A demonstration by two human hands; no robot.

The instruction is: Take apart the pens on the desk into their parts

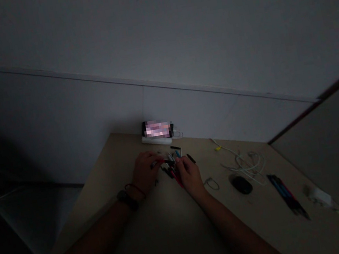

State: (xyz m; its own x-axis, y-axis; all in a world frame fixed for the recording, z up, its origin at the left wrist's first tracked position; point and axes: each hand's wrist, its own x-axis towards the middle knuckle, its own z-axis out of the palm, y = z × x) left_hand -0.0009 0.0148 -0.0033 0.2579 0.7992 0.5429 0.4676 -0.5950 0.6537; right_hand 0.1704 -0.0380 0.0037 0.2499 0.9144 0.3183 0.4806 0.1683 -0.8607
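Over the far part of the table, my left hand (144, 170) is closed in a pinch on a thin red and black pen (169, 162). My right hand (190, 176) is closed at the pen's other end, with the fingertips pressed together there. Beneath and between both hands lies a loose heap of pen parts (176, 176), some pink-red, some black, white and blue. A short black piece (191, 158) rests just beyond my right fingers. The dim light hides the small details of the pen's tip.
A lit phone (157, 129) leans on a white block (156, 140) by the wall. To the right lie a coiled white cable (249, 164), a black mouse (242, 185), a thin wire loop (212, 183), a row of pens (287, 196) and a white plug (322, 196).
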